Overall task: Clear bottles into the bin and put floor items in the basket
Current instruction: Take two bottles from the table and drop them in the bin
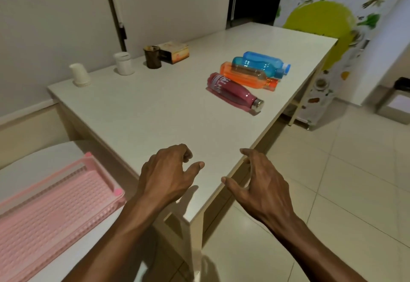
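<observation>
Several bottles lie side by side on the white table (144, 113), near its right edge. The nearest is a maroon bottle (233, 91) with a silver cap. Behind it rest an orange bottle (246, 76) and two blue bottles (264, 61). My left hand (168, 175) hovers over the table's near corner, fingers curled and apart, holding nothing. My right hand (264, 184) hangs just past the table's right edge, likewise empty with fingers spread. Both hands are well short of the bottles. A pink slatted basket (51, 206) sits at the lower left on a white surface.
Along the table's far left stand two white cups (79, 74), a dark cup (152, 57) and a small cardboard box (175, 51). A patterned cloth-covered unit (332, 37) stands beyond the table's right end. Tiled floor (343, 181) spreads to the right.
</observation>
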### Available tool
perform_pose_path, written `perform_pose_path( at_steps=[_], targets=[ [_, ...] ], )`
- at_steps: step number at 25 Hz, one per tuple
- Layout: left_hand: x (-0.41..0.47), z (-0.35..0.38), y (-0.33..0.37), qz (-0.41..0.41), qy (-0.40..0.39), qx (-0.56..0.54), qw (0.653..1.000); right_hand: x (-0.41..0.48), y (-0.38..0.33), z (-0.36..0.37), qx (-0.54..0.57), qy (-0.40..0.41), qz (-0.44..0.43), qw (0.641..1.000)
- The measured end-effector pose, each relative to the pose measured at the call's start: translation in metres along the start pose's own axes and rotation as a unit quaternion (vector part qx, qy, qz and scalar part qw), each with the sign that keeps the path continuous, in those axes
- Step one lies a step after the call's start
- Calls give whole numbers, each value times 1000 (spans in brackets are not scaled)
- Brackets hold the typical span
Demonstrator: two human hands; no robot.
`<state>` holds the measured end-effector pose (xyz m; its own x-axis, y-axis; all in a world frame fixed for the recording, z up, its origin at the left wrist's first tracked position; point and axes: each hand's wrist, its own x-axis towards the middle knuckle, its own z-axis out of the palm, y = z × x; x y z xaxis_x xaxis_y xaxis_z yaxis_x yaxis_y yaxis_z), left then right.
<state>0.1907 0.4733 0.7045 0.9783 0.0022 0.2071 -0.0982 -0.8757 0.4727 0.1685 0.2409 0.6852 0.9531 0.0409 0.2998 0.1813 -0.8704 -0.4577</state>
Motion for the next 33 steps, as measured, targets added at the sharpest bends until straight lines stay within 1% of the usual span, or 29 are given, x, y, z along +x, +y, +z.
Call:
perform_pose_path(
  at_steps=[5, 9, 12, 16, 19, 23, 25, 28, 30, 33],
  targets=[
    [72, 21, 9, -3, -7, -24, 1000, 87, 32, -16, -2, 27, 18, 999],
    [124, 35, 13, -37, -28, -36, 998, 157, 57, -18, -20, 24, 16, 999],
    [171, 51, 23, -66, -38, -40, 996, 229, 84, -17, -21, 20, -4, 1000],
    [230, 79, 47, -107, -27, -47, 993, 331, 124, -12, -25, 20, -39, 999],
    [274, 106, 72, -157, -12, -55, 986, 405, 157, -2, -31, 6, -69, 997],
    [323, 139, 102, -243, 6, -60, 968, 484, 193, 12, -40, -28, -120, 992],
    [339, 154, 114, -299, 9, -81, 951, 510, 207, 20, -50, -38, -138, 988],
    [358, 173, 132, -379, 20, -98, 920, 536, 222, 29, -71, -79, -148, 983],
    [366, 182, 142, -410, 33, -111, 905, 542, 228, 38, -98, -88, -164, 978],
    [377, 187, 150, -429, 32, -147, 891, 549, 234, 50, -128, -61, -188, 972]
  ],
)
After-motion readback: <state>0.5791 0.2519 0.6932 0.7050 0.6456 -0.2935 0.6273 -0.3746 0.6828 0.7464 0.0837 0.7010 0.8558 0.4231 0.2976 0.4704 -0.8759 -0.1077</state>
